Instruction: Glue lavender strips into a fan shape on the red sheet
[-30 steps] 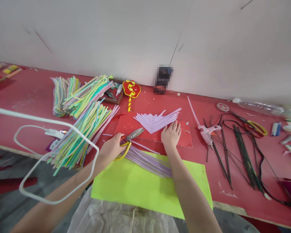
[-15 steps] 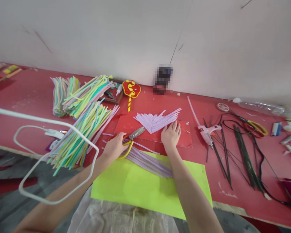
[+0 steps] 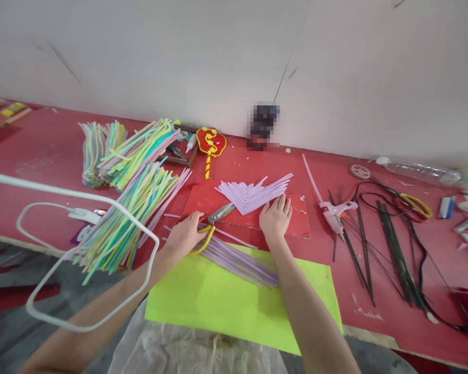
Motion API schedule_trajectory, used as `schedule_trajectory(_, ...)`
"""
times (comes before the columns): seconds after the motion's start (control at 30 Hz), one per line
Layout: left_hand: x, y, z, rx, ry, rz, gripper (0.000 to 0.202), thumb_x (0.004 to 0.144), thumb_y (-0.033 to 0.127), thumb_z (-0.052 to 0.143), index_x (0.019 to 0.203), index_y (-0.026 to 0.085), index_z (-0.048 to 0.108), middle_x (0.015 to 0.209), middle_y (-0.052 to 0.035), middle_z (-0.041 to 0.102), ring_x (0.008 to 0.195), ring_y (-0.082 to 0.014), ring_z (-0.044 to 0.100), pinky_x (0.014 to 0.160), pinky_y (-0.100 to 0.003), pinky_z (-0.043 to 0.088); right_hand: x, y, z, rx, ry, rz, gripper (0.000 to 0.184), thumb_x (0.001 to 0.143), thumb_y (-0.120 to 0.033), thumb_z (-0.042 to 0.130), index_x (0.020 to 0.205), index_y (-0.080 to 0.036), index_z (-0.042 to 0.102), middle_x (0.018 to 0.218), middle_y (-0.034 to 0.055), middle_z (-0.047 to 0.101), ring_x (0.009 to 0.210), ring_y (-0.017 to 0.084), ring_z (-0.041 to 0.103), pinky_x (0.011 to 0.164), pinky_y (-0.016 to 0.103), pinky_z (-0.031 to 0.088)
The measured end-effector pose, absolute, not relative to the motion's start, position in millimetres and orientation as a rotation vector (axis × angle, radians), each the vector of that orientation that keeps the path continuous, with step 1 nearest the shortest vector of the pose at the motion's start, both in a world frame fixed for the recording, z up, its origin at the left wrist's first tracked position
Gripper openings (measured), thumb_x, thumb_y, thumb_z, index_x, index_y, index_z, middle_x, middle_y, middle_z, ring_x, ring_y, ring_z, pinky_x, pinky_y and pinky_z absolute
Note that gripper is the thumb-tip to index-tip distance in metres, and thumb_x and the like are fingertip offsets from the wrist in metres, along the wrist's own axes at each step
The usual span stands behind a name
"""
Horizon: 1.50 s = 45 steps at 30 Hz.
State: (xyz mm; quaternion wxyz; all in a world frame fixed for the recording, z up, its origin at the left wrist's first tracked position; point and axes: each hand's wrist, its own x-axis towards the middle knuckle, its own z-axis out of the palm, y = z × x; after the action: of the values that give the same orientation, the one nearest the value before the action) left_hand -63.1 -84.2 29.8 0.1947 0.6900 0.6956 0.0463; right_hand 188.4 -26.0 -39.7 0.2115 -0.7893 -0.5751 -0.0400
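Observation:
My left hand (image 3: pixel 185 235) is closed around the yellow handles of a pair of scissors (image 3: pixel 214 221), whose grey blades point up and right over a red card (image 3: pixel 203 200). My right hand (image 3: pixel 275 218) lies flat with fingers spread on that red card, just below a chevron of lilac strips (image 3: pixel 251 195) stuck to it. A loose bundle of lilac strips (image 3: pixel 237 257) lies between my forearms, partly on a lime green sheet (image 3: pixel 226 301) at the table's near edge.
Piles of pastel strips (image 3: pixel 136 197) lie to the left, with a white cable loop (image 3: pixel 81 259). A glue gun (image 3: pixel 335 213), dark green wires (image 3: pixel 390 249) and a second pair of scissors (image 3: pixel 411 202) sit right. A red-and-yellow ornament (image 3: pixel 210 143) lies near the wall.
My left hand with the scissors has shifted slightly up and left on the card edge. My right hand stays flat in place. The view drifted slightly.

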Motion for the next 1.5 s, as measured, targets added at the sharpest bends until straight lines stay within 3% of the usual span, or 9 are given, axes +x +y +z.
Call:
schedule_trajectory(0.33,-59.2,-84.9,35.0,1.936,1.937,0.078,0.038,0.082,0.039,0.061,0.114,0.022,0.051,0.120,-0.0077,0.066,0.102,-0.0271,0.066,0.077,-0.032,0.050,189.8,-25.2,-39.8,-2.206,-1.598,-0.091,0.059,0.093,-0.029,0.023,0.141,0.004,0.036,0.147,0.0227,0.036,0.139,0.033,0.026,0.111,0.051,0.026)
schedule_trajectory(0.6,-63.7,-95.2,35.6,1.900,1.968,0.019,0.040,0.083,0.044,0.059,0.114,0.022,0.050,0.105,-0.0089,0.070,0.096,-0.0265,0.068,0.074,-0.030,0.049,188.5,-26.5,-37.6,-2.204,-1.589,-0.092,0.059,0.094,-0.030,0.022,0.141,0.003,0.035,0.148,0.0203,0.036,0.139,0.032,0.027,0.112,0.050,0.024)
schedule_trajectory(1.07,-35.5,-67.9,35.4,1.954,1.901,0.065,0.038,0.085,0.042,0.058,0.114,0.019,0.050,0.115,-0.0112,0.066,0.103,-0.0260,0.066,0.078,-0.030,0.049,188.6,-24.9,-37.9,-2.207,-1.588,-0.071,0.059,0.094,-0.030,0.023,0.142,0.001,0.035,0.147,0.0215,0.037,0.139,0.033,0.027,0.110,0.053,0.026)
schedule_trajectory(1.5,-58.5,-75.9,53.3,1.926,2.009,0.048,0.041,0.080,0.041,0.062,0.114,0.021,0.051,0.107,-0.0089,0.070,0.099,-0.0260,0.067,0.072,-0.029,0.049,187.7,-25.4,-36.3,-2.189,-1.563,-0.063,0.058,0.094,-0.029,0.024,0.142,0.002,0.034,0.147,0.0222,0.037,0.140,0.033,0.026,0.111,0.054,0.026)
